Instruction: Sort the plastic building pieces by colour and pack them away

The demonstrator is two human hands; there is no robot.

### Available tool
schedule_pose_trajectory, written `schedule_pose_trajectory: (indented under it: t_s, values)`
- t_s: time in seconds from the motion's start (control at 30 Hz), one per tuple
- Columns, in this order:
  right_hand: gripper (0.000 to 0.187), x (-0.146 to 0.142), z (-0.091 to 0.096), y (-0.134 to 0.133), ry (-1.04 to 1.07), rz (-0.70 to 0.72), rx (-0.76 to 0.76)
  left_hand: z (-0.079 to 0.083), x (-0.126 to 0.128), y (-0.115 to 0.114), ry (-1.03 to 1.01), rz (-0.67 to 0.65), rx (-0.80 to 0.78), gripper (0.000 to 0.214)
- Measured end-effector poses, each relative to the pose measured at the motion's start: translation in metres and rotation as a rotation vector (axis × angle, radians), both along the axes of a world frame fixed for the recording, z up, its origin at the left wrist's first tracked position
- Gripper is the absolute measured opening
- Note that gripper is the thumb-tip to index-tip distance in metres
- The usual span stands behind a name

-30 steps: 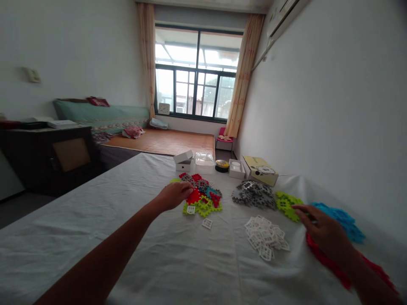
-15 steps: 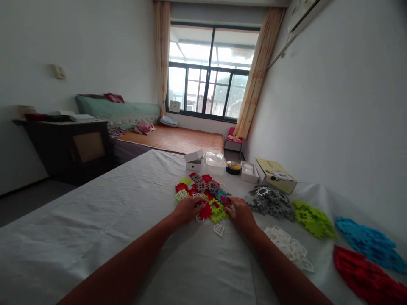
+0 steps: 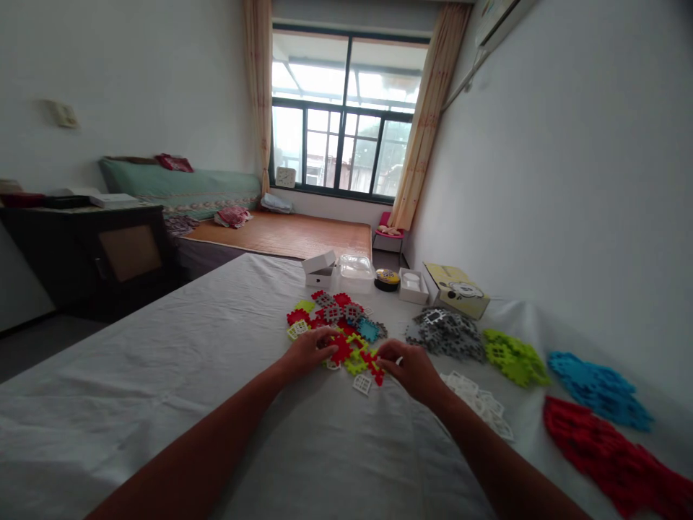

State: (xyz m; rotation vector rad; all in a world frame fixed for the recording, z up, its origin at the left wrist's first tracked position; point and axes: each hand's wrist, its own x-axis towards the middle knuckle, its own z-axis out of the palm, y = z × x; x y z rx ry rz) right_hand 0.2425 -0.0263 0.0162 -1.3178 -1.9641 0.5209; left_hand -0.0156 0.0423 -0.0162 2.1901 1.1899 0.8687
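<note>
The red triangular interlocking tile (image 3: 373, 366) has been drawn to the near side of the mixed heap (image 3: 333, 313) by the right hand (image 3: 407, 367), and more of the blue tile (image 3: 368, 330) beyond it has been bared than half a second ago. One piece is thus singled out at the heap's edge, held in a narrow pinch of thumb and finger. At the left hand (image 3: 310, 352), a red square tile (image 3: 341, 349) is touched at its side; whether it is gripped cannot be told. Between the hands, slightly nearer the body, a white window tile (image 3: 362, 385) is laid. Right of the right hand, the grey pile (image 3: 449, 334) and the lime-green pile (image 3: 517, 357) are spread on the cloth-covered desk (image 3: 227, 325).
</note>
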Motion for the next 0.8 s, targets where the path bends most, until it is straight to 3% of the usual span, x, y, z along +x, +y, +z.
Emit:
schedule_pose_trajectory:
  t_s: [0.1, 0.2, 0.33, 0.47, 0.57, 0.7, 0.8]
  values:
    - [0.013, 0.022, 0.01, -0.029, -0.038, -0.005, 0.011, 0.001, -0.001, 0.002, 0.015, 0.01, -0.007, 0.039]
    - [0.02, 0.069, 0.013, -0.055, 0.015, -0.134, 0.002, 0.003, -0.003, 0.005, 0.026, 0.021, 0.026, 0.041]
    - [0.033, 0.173, 0.017, -0.083, 0.106, -0.431, 0.013, 0.007, -0.003, 0.007, 0.021, 0.033, 0.085, 0.04]
    - [0.031, 0.282, 0.017, -0.115, -0.054, -0.82, 0.06, 0.011, -0.001, 0.005, -0.044, 0.075, 0.095, 0.041]
    - [0.024, 0.333, 0.006, -0.137, -0.103, -0.911, 0.014, 0.013, 0.004, 0.002, -0.09, 0.053, 0.058, 0.04]
    - [0.021, 0.346, -0.007, -0.149, -0.292, -0.949, -0.02, 0.014, 0.011, -0.005, -0.137, -0.008, 0.012, 0.037]
    - [0.023, 0.309, 0.0, -0.138, -0.447, -0.996, 0.141, 0.017, 0.017, -0.014, -0.146, -0.067, 0.032, 0.029]
